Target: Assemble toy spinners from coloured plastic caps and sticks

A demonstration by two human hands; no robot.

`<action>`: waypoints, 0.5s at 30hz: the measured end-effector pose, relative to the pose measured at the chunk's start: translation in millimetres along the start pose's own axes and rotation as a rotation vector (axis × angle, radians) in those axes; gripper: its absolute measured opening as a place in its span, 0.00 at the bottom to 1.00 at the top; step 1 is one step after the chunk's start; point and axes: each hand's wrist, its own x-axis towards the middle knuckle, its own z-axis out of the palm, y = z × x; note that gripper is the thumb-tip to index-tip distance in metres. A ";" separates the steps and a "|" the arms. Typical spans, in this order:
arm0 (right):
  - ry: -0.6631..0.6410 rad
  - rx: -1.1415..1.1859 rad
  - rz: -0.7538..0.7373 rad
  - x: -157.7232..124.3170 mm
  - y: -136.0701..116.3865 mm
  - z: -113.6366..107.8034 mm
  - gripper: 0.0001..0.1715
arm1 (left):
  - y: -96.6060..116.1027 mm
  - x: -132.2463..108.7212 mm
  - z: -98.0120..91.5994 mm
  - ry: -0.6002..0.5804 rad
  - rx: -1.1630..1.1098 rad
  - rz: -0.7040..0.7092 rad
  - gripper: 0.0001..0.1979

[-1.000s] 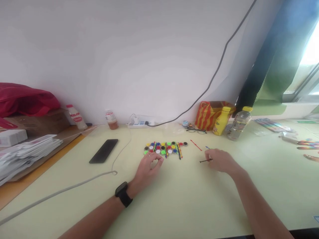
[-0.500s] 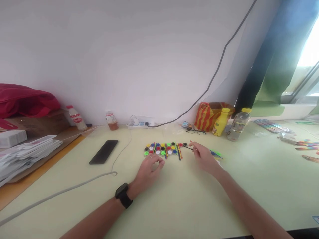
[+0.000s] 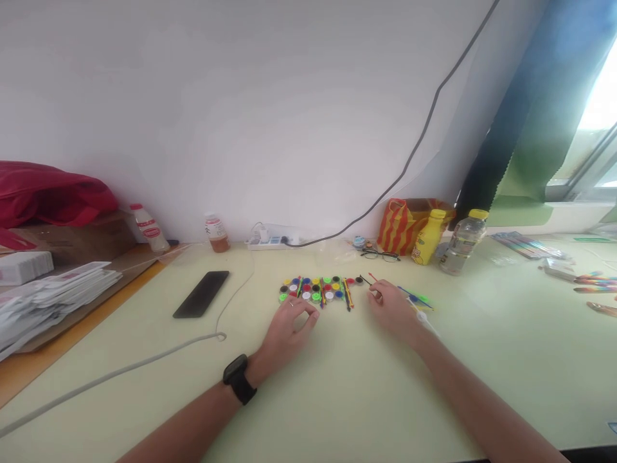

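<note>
Rows of small round pieces (image 3: pixel 306 296) in several colours lie on the table, with thin coloured sticks (image 3: pixel 347 294) standing out between the groups. My left hand (image 3: pixel 292 325) rests just in front of the left group, fingers loosely bent around nothing, and a black watch (image 3: pixel 238 379) is on its wrist. To the right of the rows, my right hand (image 3: pixel 391 310) pinches a thin black stick (image 3: pixel 365 280) whose tip points up and left. A red stick (image 3: pixel 373 276) shows beside its fingers. Blue, green and white sticks (image 3: pixel 420 301) lie beyond its far side.
A black phone (image 3: pixel 201 294) and a grey cable (image 3: pixel 144 352) lie on the left. Along the wall stand a drink bottle (image 3: pixel 216 233), a power strip (image 3: pixel 267 241), glasses (image 3: pixel 380 255), a striped bag (image 3: pixel 398 225), a yellow bottle (image 3: pixel 428 238) and a clear bottle (image 3: pixel 463 242).
My right hand has drawn slightly back toward me, and the black stick's tip has shifted with it, angled more steeply. The left hand stays where it was.
</note>
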 end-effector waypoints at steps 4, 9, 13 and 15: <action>0.006 -0.028 -0.003 -1.9 -2.1 -0.8 0.10 | -0.4 -0.1 0.6 -0.021 -0.009 0.013 0.11; 0.001 -0.067 0.004 -1.3 -1.4 -1.5 0.09 | -0.3 -0.1 0.5 -0.021 -0.008 0.013 0.11; -0.008 -0.089 -0.008 -1.8 -1.3 -2.0 0.10 | -0.1 0.0 0.3 -0.024 -0.008 0.038 0.11; -0.011 -0.101 -0.010 -1.9 -1.4 -1.9 0.10 | -0.3 0.1 0.6 -0.024 -0.008 0.043 0.11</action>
